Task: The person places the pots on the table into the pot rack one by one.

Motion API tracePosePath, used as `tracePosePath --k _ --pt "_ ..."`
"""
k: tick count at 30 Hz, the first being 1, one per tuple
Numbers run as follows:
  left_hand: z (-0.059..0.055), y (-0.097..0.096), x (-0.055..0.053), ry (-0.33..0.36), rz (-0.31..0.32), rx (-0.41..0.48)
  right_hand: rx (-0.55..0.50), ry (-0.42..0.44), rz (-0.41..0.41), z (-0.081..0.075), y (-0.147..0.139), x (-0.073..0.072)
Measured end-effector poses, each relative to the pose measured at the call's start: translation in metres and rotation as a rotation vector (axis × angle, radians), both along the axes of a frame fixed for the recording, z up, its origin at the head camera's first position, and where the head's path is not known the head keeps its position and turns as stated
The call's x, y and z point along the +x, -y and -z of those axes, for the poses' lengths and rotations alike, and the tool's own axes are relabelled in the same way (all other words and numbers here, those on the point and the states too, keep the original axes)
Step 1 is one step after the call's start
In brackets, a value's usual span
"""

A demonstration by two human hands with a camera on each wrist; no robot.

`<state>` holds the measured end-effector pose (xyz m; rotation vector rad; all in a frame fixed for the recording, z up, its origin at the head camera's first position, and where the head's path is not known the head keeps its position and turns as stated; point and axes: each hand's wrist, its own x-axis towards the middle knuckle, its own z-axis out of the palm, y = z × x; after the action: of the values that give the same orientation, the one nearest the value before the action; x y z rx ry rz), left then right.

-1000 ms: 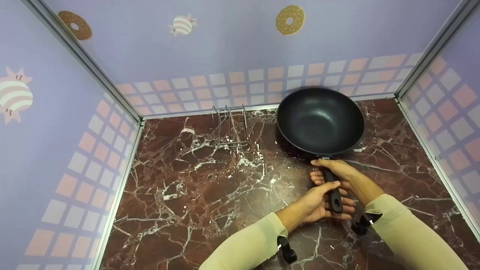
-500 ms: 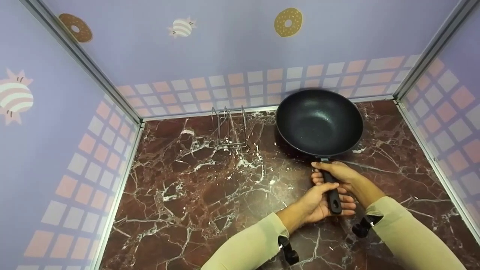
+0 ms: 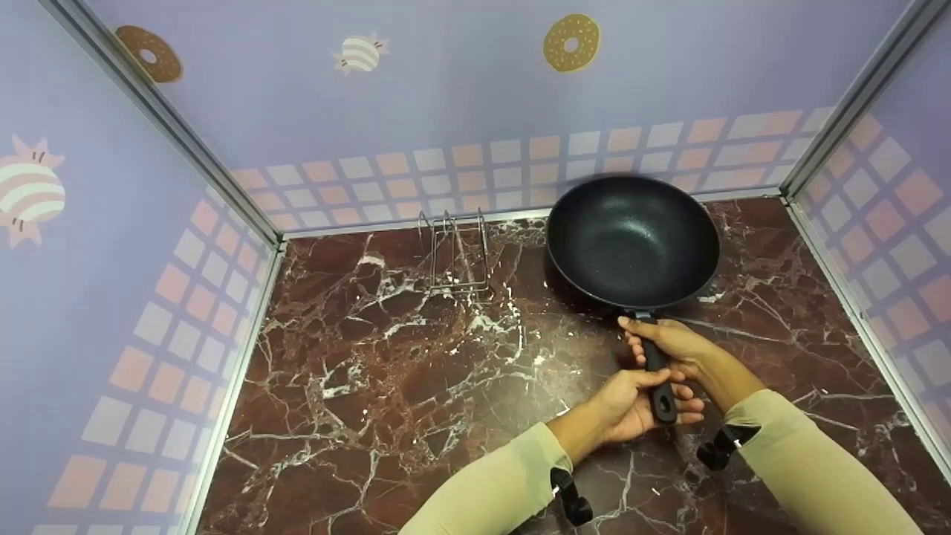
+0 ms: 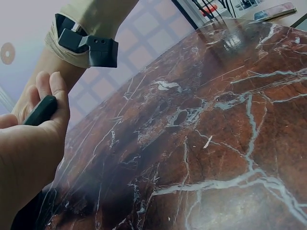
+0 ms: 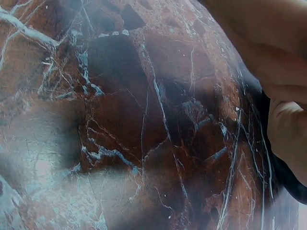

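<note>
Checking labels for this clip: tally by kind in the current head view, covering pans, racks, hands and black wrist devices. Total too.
Frying pan: 1
Wire rack: 1
Hands: 2 (left hand, right hand)
Black wrist devices: 2 (left device, right device)
Total: 6

From my end, this looks like a staged kitchen: lilac panels (image 3: 461,104) printed with brown doughnuts (image 3: 553,44) and striped sweets (image 3: 360,54), grey metal corner posts (image 3: 858,98), a red-brown marble-patterned worktop (image 3: 386,416) and a round black pan (image 3: 633,245).
</note>
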<state>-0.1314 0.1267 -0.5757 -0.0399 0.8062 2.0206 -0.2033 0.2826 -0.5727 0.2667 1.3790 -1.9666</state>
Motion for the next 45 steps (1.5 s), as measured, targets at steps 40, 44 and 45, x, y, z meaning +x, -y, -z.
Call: tracePosePath --k 40,44,45 --pt "0.006 0.011 -0.003 -0.170 0.102 -0.038 -0.164 0.041 0.099 0.004 0.009 0.005" --pt "0.008 0.015 -0.004 -0.175 0.128 -0.026 -0.143 0.034 0.086 0.003 0.010 0.008" --pt "0.008 0.016 -0.004 -0.177 0.135 -0.021 -0.142 0.032 0.083 0.003 0.010 0.008"
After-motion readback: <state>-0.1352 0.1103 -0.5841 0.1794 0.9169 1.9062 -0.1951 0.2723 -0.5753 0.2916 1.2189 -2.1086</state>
